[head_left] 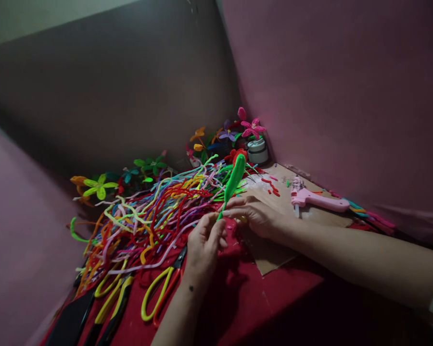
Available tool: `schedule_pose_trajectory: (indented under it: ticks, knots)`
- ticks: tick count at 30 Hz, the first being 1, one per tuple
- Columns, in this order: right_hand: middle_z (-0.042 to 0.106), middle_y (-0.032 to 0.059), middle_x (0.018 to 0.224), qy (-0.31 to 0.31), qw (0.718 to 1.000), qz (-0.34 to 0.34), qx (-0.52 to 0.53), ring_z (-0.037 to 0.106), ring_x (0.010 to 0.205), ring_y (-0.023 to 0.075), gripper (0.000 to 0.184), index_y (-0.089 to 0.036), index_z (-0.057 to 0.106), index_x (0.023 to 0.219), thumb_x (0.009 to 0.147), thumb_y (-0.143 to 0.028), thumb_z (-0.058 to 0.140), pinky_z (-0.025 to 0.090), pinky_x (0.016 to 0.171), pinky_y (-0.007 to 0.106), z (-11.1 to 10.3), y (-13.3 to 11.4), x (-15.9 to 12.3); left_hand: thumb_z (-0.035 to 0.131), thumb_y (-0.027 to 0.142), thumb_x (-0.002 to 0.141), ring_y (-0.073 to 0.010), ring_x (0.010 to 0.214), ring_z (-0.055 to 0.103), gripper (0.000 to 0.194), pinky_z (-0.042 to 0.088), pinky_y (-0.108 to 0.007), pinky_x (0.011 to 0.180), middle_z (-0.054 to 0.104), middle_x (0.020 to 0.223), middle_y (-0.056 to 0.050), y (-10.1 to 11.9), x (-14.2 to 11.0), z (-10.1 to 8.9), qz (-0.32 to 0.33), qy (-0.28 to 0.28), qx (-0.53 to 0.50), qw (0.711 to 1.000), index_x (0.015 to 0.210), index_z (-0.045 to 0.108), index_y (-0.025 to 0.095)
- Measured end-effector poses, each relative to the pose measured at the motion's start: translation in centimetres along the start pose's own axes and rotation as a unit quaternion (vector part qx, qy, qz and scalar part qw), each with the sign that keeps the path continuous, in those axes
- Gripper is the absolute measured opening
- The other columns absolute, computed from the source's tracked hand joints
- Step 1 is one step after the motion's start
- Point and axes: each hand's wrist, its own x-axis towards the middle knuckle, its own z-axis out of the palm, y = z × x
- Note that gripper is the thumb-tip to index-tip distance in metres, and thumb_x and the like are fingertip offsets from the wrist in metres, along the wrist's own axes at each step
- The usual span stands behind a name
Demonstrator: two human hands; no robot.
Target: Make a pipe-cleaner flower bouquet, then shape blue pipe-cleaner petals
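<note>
A bright green pipe-cleaner leaf (234,179) stands upright between my hands, its thin stem pointing down. My left hand (205,242) pinches the lower end of that stem between thumb and fingers. Just above, my right hand (250,214) has its fingertips closed on the stem at the base of the leaf. Behind and left of my hands spreads a tangled heap of colourful pipe cleaners (173,197). Below my right hand lies a piece of cardboard (270,254).
A pink glue gun (319,199) lies on the cardboard, near small red snippets (272,186). Scissors (159,293) and yellow-black pliers (111,302) rest on the red cloth (238,298). Pipe-cleaner flowers (252,128) and a white jar (257,151) stand along the wall.
</note>
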Motion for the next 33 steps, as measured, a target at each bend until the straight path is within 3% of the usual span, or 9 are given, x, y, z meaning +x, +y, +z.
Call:
schedule_pose_trajectory:
  ticks: [3, 6, 10, 14, 24, 26, 28, 30, 33]
  knots:
    - [0.057, -0.002, 0.06, 0.007, 0.999, -0.006, -0.035, 0.049, 0.059, 0.0089, 0.016, -0.014, 0.065, 0.063, 0.058, -0.027, 0.074, 0.035, 0.06, 0.024, 0.1, 0.1, -0.1, 0.067, 0.026, 0.067, -0.01, 0.05, 0.049, 0.016, 0.039, -0.019, 0.051, 0.056, 0.06, 0.002, -0.4, -0.2, 0.2, 0.084, 0.09, 0.116, 0.986, 0.083, 0.064, 0.021]
    - [0.059, -0.001, 0.062, 0.007, 0.998, -0.025, -0.061, 0.05, 0.062, 0.0102, 0.02, -0.013, 0.066, 0.063, 0.056, -0.029, 0.076, 0.037, 0.064, 0.025, 0.4, 0.1, -0.2, 0.063, 0.023, 0.071, -0.009, 0.046, 0.045, 0.003, 0.035, -0.018, 0.05, 0.053, 0.052, 0.003, -0.7, -0.4, 0.1, 0.107, 0.09, 0.141, 0.98, 0.072, 0.065, 0.021]
    - [0.062, 0.0002, 0.067, -0.007, 0.999, -0.019, -0.032, 0.052, 0.067, 0.0115, 0.026, -0.014, 0.069, 0.074, 0.059, -0.035, 0.074, 0.039, 0.067, 0.026, 0.6, 0.2, -0.3, 0.056, 0.032, 0.078, -0.0074, 0.039, 0.044, 0.014, 0.033, -0.018, 0.04, 0.05, 0.05, 0.005, -0.6, -0.1, -0.2, 0.008, 0.041, 0.029, 0.999, 0.073, 0.06, 0.019]
    - [0.06, 0.0005, 0.061, -0.061, 0.998, 0.017, 0.001, 0.049, 0.055, 0.0094, 0.028, -0.012, 0.069, 0.083, 0.067, -0.035, 0.068, 0.036, 0.054, 0.024, 0.5, 0.6, -0.2, 0.061, 0.033, 0.075, -0.0047, 0.035, 0.042, 0.018, 0.032, -0.015, 0.036, 0.051, 0.051, 0.006, -0.3, 0.1, -0.2, -0.06, 0.004, -0.098, 0.993, 0.075, 0.057, 0.016]
    - [0.062, 0.0016, 0.073, -0.143, 0.981, 0.11, 0.07, 0.054, 0.065, 0.0093, 0.029, -0.015, 0.066, 0.094, 0.066, -0.023, 0.069, 0.037, 0.057, 0.021, -0.7, 0.8, 0.4, 0.063, 0.03, 0.074, 0.0018, 0.024, 0.018, 0.019, 0.021, -0.01, 0.026, 0.037, 0.042, 0.01, -0.2, 0.2, -0.1, -0.167, -0.124, -0.337, 0.918, 0.071, 0.054, 0.014]
    - [0.062, 0.0018, 0.071, -0.129, 0.986, 0.085, 0.055, 0.053, 0.063, 0.0088, 0.027, -0.013, 0.066, 0.09, 0.065, -0.022, 0.069, 0.037, 0.058, 0.021, -0.7, 0.7, 0.4, 0.062, 0.031, 0.075, 0.0014, 0.024, 0.017, 0.018, 0.02, -0.011, 0.026, 0.038, 0.043, 0.01, -0.3, 0.3, -0.2, -0.164, -0.133, -0.319, 0.924, 0.073, 0.055, 0.014]
    - [0.061, 0.0021, 0.067, -0.12, 0.99, 0.055, 0.043, 0.053, 0.06, 0.0096, 0.023, -0.011, 0.066, 0.084, 0.065, -0.024, 0.068, 0.038, 0.059, 0.023, -0.5, 0.7, 0.3, 0.058, 0.034, 0.078, -0.0011, 0.026, 0.029, 0.021, 0.026, -0.013, 0.029, 0.044, 0.045, 0.007, -0.2, 0.3, -0.3, -0.137, -0.122, -0.237, 0.954, 0.072, 0.056, 0.013]
    - [0.059, 0.0017, 0.062, -0.116, 0.993, 0.02, 0.031, 0.052, 0.058, 0.0107, 0.019, -0.011, 0.066, 0.075, 0.065, -0.028, 0.068, 0.039, 0.06, 0.026, -0.2, 0.5, 0.1, 0.055, 0.037, 0.079, -0.0052, 0.035, 0.043, 0.026, 0.036, -0.017, 0.037, 0.051, 0.049, 0.003, 0.0, 0.4, -0.5, -0.082, -0.074, -0.113, 0.987, 0.07, 0.058, 0.013]
    - [0.059, 0.0009, 0.065, -0.07, 0.997, -0.026, -0.004, 0.051, 0.063, 0.0108, 0.018, -0.012, 0.066, 0.062, 0.061, -0.029, 0.071, 0.038, 0.065, 0.026, 0.3, 0.0, -0.1, 0.06, 0.036, 0.075, -0.0088, 0.051, 0.052, 0.022, 0.042, -0.02, 0.051, 0.059, 0.061, 0.001, 0.6, 0.7, -1.0, -0.001, 0.027, 0.008, 1.0, 0.079, 0.061, 0.014]
